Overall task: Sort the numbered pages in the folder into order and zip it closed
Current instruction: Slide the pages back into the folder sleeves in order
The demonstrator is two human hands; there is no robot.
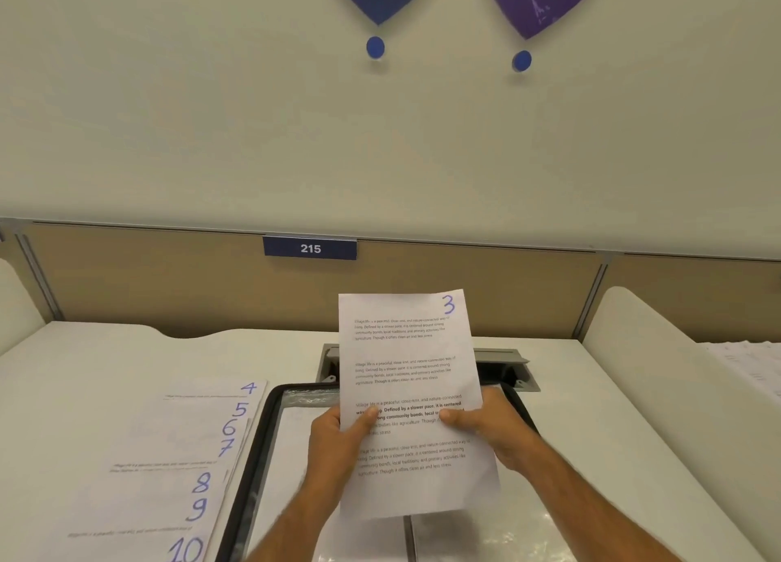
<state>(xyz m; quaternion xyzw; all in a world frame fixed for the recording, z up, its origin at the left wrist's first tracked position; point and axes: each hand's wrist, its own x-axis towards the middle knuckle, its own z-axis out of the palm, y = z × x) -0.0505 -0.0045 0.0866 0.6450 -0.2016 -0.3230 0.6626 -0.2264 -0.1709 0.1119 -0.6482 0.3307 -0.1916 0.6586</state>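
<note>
A white page numbered 3 (412,375) is held upright over the open folder (262,430), a clear zip folder with a black edge lying flat on the desk. My left hand (338,439) grips the page's left edge, thumb on the front. My right hand (486,426) grips its right edge the same way. To the left of the folder lies a fanned stack of pages (169,456) showing the numbers 4 to 10 in blue, with 4 at the far end and 10 nearest me.
A grey cable hatch (503,363) is set in the white desk (105,363) behind the folder. A beige partition with a blue "215" sign (309,247) closes the back. More printed sheets (752,367) lie at the far right.
</note>
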